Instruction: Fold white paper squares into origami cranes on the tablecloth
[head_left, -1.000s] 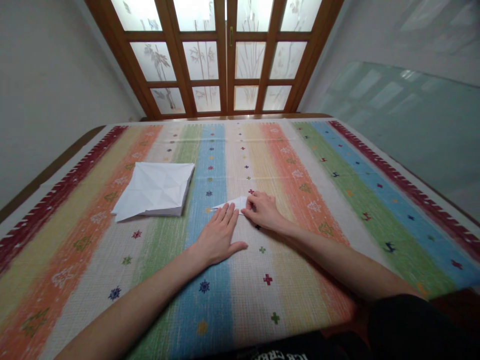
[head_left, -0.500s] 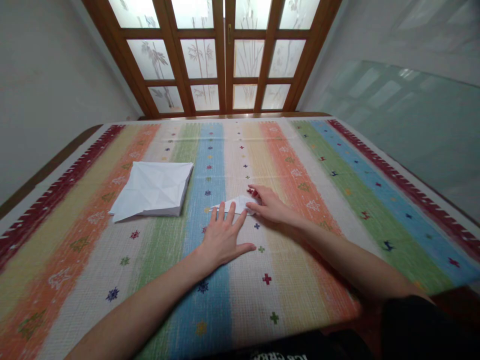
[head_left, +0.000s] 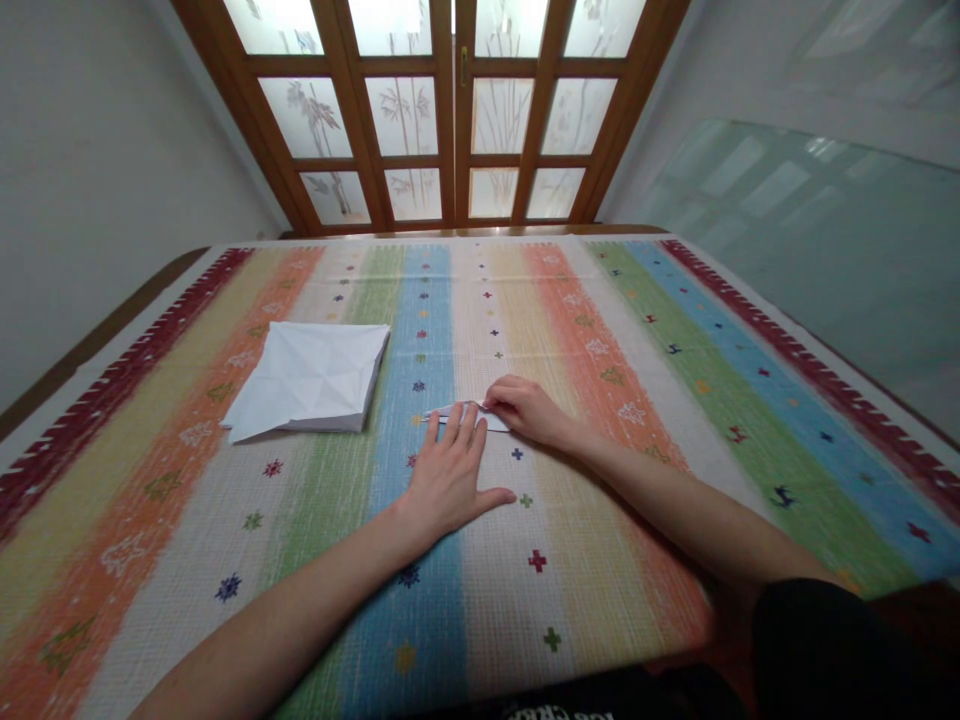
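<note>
A small folded white paper piece (head_left: 459,411) lies on the striped tablecloth (head_left: 600,480) near the table's middle. My left hand (head_left: 450,475) lies flat on the cloth with fingers stretched out, its fingertips resting on the near edge of the paper. My right hand (head_left: 525,408) is at the paper's right end, fingers curled and pinching a flap of it down toward the left. Most of the paper is hidden under both hands.
A stack of creased white paper sheets (head_left: 309,380) lies on the cloth to the left. Wooden glazed doors (head_left: 442,110) stand behind the table's far edge. A sheet of glass (head_left: 810,230) leans on the right wall.
My right hand has drawn in and folded the paper's raised flap down flatter, so less white shows. My left hand stayed put, pressing the paper.
</note>
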